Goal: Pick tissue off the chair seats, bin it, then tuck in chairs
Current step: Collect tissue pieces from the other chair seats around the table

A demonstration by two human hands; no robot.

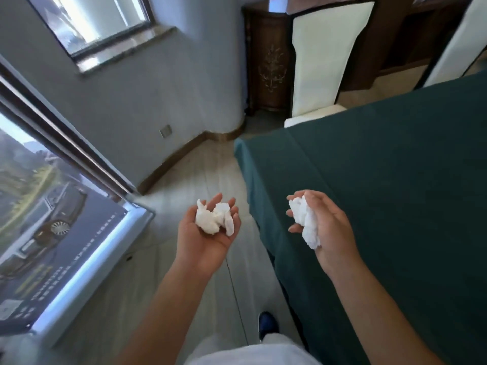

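My shoe (267, 322) is on the plank floor (200, 175) at the bottom, pale trousers (253, 351) just below it. Both my arms reach forward, hands well apart from each other. My left hand (208, 233) is palm up over the floor, fingers loosely cupped, not clenched, with crumpled white tissue (214, 219) resting in the palm; looks like two wads touching, can't tell for sure. My right hand (324, 225) is over the near-left edge of the table, fingers curled around a second tissue wad (307, 222), which sticks out below the palm. So all visible tissue is in my hands, none on a seat that I can see.

The table is covered by a dark green cloth (382, 180) that hangs down its left side. On my left, a lit screen (44, 214) showing a car stands on the floor. Beyond the table's far-left corner a white-backed chair (321, 61) stands with its seat edge showing just past the cloth. A second chair (458, 43) sits further right along the far edge, seat hidden. A carved dark wood cabinet (266, 61) stands left of the first chair, against the grey wall (163, 83) under a window (92, 19).
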